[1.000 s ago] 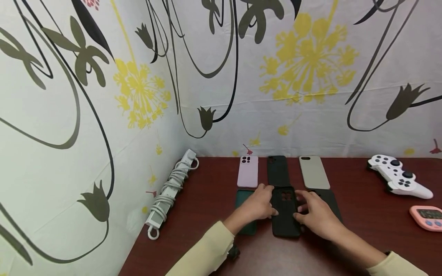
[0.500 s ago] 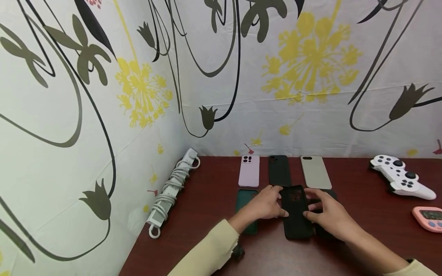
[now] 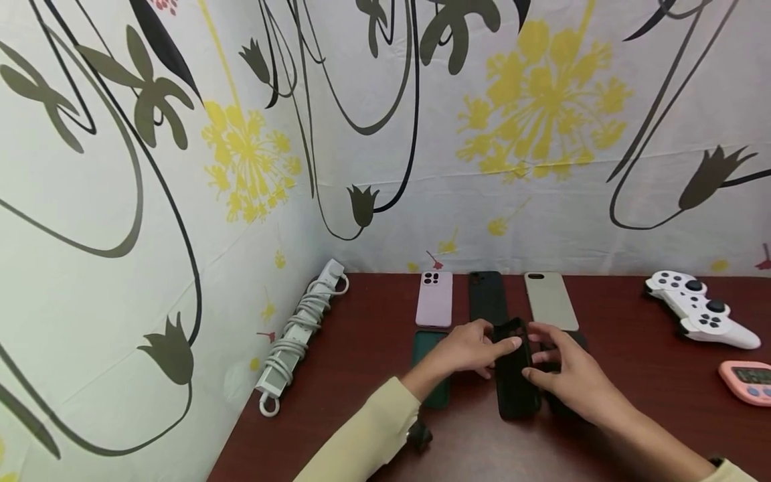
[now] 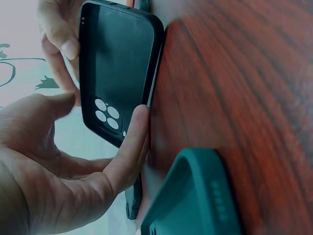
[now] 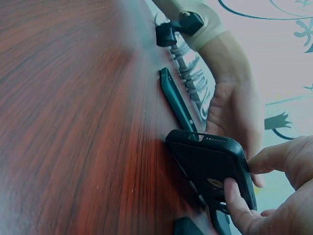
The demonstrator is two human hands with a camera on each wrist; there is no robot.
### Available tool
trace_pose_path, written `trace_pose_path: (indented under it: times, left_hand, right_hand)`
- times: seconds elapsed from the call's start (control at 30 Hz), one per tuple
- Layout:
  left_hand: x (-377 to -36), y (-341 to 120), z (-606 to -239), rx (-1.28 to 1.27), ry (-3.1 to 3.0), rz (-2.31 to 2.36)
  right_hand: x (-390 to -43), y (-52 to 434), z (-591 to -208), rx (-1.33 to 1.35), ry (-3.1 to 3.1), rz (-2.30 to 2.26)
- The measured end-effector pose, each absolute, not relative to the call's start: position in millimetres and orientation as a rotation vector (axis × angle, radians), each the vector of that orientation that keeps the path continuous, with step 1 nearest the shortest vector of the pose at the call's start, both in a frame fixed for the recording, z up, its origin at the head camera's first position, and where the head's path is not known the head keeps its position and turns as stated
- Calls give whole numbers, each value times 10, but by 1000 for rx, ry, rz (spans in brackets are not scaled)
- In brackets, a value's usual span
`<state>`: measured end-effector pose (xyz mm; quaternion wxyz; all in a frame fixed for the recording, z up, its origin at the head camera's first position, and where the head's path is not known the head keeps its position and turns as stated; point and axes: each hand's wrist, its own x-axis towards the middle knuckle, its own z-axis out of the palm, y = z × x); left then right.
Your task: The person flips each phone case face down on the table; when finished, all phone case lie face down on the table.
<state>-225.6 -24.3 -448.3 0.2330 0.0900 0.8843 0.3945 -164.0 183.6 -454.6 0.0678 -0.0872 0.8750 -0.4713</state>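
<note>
A black phone case (image 3: pixel 516 375) stands tipped on its long edge on the dark red table (image 3: pixel 361 361), held between both hands. My left hand (image 3: pixel 482 348) grips its camera end, with fingers (image 4: pixel 128 147) along the lower edge near the round cutouts. From the other side my right hand (image 3: pixel 557 367) pinches it, its thumb (image 5: pixel 237 205) on the case's back (image 5: pixel 215 164). Partly under my left forearm lies a dark green case (image 3: pixel 429 365). Another dark case (image 3: pixel 563 405) is mostly hidden under my right hand.
Behind the hands lie a pink case (image 3: pixel 434 300), a black case (image 3: pixel 486 296) and a grey case (image 3: pixel 549 301). A white power strip (image 3: pixel 301 325) runs along the left wall. At the right are a white game controller (image 3: pixel 699 309) and a pink timer (image 3: pixel 749 381).
The black case has slid a little to the right and tipped from lying flat up onto its edge. Both hands moved with it.
</note>
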Motion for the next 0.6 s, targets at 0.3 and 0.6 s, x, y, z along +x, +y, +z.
trace_pose_path:
  times: [0.3,0.6]
  left_hand:
    - [-2263,-201,-4473,229,2450,1064]
    - [-2284,-256,-4441,260,2460,1045]
  right_hand:
    - [-1573,1702,-4555,-264,2715,-1436]
    - [-1549,1593,-4577,-223,2709,-1489]
